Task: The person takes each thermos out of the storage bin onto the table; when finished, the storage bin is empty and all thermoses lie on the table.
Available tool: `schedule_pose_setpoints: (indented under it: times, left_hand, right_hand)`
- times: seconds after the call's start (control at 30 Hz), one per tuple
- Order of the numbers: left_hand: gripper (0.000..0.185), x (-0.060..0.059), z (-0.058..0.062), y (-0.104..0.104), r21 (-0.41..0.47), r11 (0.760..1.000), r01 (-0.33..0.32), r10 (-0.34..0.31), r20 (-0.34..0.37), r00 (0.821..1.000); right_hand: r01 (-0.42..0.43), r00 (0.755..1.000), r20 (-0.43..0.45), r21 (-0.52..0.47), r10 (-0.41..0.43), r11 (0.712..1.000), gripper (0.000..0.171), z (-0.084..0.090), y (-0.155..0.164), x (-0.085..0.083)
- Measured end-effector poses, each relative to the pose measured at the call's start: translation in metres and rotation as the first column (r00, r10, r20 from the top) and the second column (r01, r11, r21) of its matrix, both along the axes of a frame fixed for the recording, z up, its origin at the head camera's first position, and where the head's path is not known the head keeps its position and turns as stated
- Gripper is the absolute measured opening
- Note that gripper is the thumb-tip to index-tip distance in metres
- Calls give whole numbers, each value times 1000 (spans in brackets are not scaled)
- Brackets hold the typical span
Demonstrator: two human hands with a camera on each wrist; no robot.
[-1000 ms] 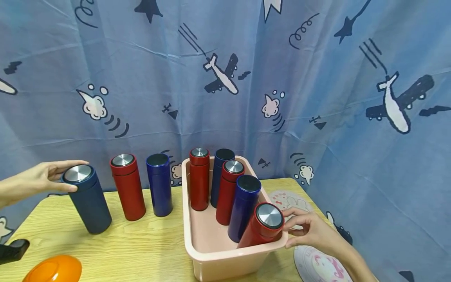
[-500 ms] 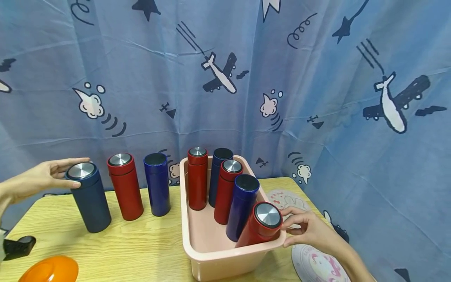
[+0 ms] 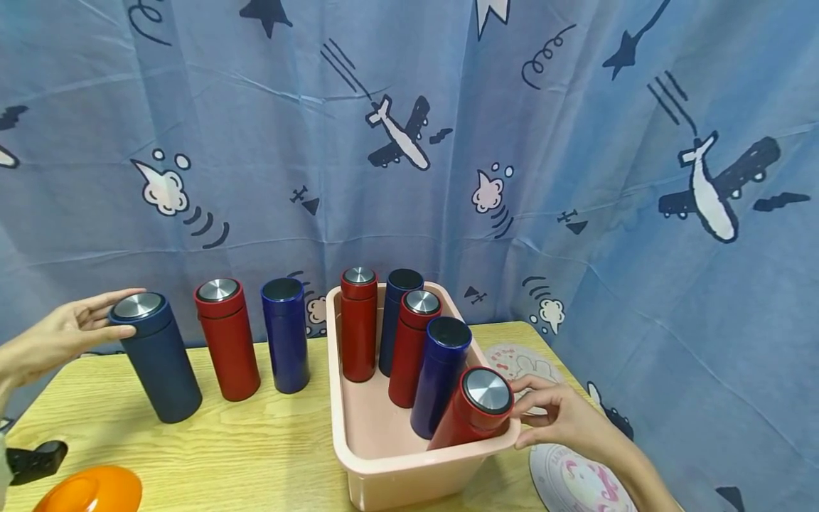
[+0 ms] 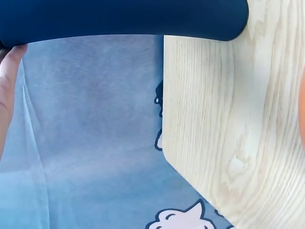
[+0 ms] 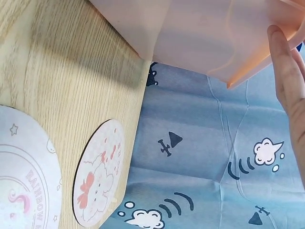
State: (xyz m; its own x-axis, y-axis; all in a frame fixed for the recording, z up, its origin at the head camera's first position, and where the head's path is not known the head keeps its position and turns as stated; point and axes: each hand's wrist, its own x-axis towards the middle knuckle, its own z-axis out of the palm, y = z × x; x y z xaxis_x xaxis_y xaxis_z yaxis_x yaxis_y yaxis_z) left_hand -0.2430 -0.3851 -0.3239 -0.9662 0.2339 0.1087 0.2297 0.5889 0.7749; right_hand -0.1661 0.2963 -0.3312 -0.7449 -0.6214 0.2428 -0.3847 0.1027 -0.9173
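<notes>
From the head view I am looking at a wooden table (image 3: 256, 455) backed by a blue airplane curtain (image 3: 576, 142). A pink bin (image 3: 384, 469) at centre is holding five flasks. My left hand (image 3: 51, 338) is curling its fingers round the cap of the tilted navy flask (image 3: 156, 359) at far left; my right hand (image 3: 563, 419) is pinching the leaning red flask (image 3: 473, 416) at the bin's near right corner.

The left wrist view is showing the navy flask (image 4: 119, 19) across the top, a fingertip (image 4: 12, 57) touching it.

The right wrist view is showing the bin (image 5: 200, 38), fingers (image 5: 286, 71) against its rim, and two coasters (image 5: 97, 174) below.
</notes>
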Motion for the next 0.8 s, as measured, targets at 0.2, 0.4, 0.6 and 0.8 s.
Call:
schedule_pose_setpoints:
  times: [0.2, 0.4, 0.6, 0.8]
  left_hand:
    - [66, -9, -4, -2, -3, 999, 33, -33, -37, 999]
    - [67, -13, -2, -3, 51, 995, 87, -86, -29, 996]
    - [71, -21, 2, -6, 59, 993, 99, -102, 56, 993]
    - [77, -27, 8, -9, -28, 998, 63, -59, 142, 988]
  right_hand:
    - [-1, 1000, -4, -5, 1, 1000, 24, -1, 2, 0]
    - [9, 1000, -13, 0, -9, 1000, 24, 0, 1, 1]
    - [14, 1000, -15, -2, -14, 1000, 24, 0, 0, 3]
    - [15, 999, -29, 11, -14, 1000, 26, 1, 0, 2]
